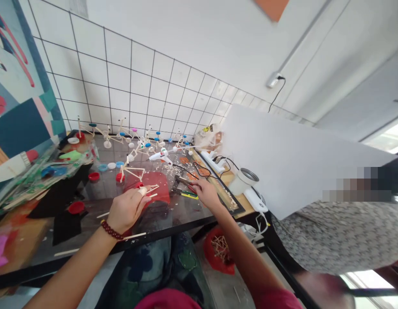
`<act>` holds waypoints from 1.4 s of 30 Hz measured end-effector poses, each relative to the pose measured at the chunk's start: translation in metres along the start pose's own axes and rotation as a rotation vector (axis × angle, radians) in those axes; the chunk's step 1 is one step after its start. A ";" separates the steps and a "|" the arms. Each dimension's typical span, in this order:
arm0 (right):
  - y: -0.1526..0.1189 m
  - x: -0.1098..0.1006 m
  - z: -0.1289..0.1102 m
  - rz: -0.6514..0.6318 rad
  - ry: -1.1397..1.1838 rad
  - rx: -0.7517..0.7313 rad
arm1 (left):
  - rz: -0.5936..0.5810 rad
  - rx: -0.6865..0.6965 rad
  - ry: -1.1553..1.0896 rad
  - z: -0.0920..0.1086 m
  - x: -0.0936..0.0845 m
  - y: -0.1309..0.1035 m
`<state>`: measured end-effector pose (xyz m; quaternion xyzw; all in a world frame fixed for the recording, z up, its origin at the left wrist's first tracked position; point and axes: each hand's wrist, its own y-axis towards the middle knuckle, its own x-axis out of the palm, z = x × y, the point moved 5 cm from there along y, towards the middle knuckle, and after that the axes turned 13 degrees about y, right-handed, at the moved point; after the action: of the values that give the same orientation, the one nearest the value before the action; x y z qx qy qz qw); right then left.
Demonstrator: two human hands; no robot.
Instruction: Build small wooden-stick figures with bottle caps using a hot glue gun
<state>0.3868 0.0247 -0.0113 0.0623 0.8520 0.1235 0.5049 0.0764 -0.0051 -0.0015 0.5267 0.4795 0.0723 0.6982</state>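
My left hand [126,208], with a beaded bracelet on its wrist, has its fingers closed round a small assembly of pale wooden sticks [153,189] above a red sheet [162,184]. My right hand [203,192] grips the end of a dark tool [185,181] near a yellow-green cutter [189,195]. A white glue gun [161,157] lies on the table behind my hands. Just beyond my left hand stands a stick frame [134,171] with a red cap [120,177] at its foot.
Stick models with coloured caps [147,145] fill the back of the table. Bottle caps [76,207] lie at the left. A power strip [213,162], cables and a white can [242,182] stand at the right. A red bag of sticks [220,251] is below. A person in grey [343,234] is at the right.
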 end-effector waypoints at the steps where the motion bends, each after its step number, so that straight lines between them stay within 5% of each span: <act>1: 0.010 0.002 0.002 -0.007 -0.001 0.017 | 0.001 -0.006 0.010 0.000 -0.001 0.001; 8: 0.061 0.025 -0.004 -0.110 0.075 0.121 | -0.092 -0.119 0.166 -0.006 0.001 0.001; 16: 0.036 0.031 -0.030 -0.161 0.570 0.167 | -0.644 -0.301 0.312 -0.020 0.021 -0.007; 18: 0.017 0.043 -0.048 -0.233 0.792 0.177 | -0.646 -0.333 0.292 -0.022 0.020 -0.009; 22: -0.017 0.071 -0.088 -0.425 1.661 0.428 | -0.503 -0.441 0.077 -0.023 0.012 -0.003; 26: -0.029 0.081 -0.116 -0.387 1.835 0.485 | -0.428 -0.653 -0.540 -0.011 0.011 0.011; 29: -0.030 0.082 -0.127 -0.274 1.815 0.430 | -0.511 -0.842 -0.899 0.008 0.020 0.016; 33: -0.026 0.076 -0.122 -0.055 1.656 0.301 | -0.510 -0.919 -1.097 0.024 0.026 0.023; 39: -0.021 0.052 -0.079 -0.010 0.646 0.094 | -0.707 -0.877 -1.130 0.011 0.029 0.036; 42: -0.029 0.042 -0.069 0.052 0.330 0.035 | -0.643 -0.838 -1.091 -0.003 0.031 0.046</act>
<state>0.3067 -0.0034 -0.0227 0.0721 0.9234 0.1303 0.3537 0.1085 0.0356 0.0170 0.0129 0.1285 -0.2294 0.9647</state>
